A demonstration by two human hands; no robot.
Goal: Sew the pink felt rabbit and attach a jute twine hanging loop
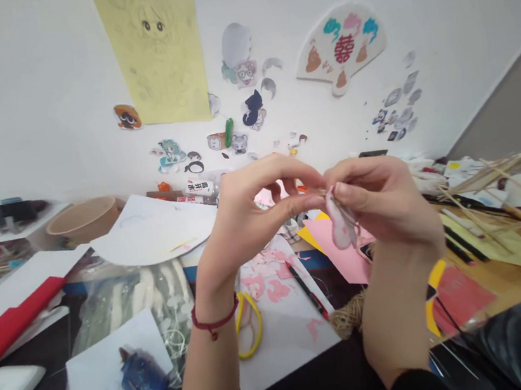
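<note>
Up in front of me, a small pink-and-white petal-shaped piece [341, 232] hangs from my fingers. My right hand [384, 204] pinches its top between thumb and forefinger. From the other side, my left hand [261, 198] is closed in a pinch at that same top edge, its thumb and fingertip meeting there. What exactly lies between the left fingertips is too small to make out. Below the hands lies white paper [281, 352] strewn with pink paper scraps [272, 286]. Yellow-handled scissors [258, 326] and a black-and-red pen [309, 291] rest on it.
A blue glue gun [143, 380] lies at lower left, near a white fan-shaped board [154, 231] and a brown bowl [84, 219]. To the right are a twine ball [348, 316], pink sheets [337, 249] and thin wooden sticks [504, 188]. A wall with cutouts stands behind.
</note>
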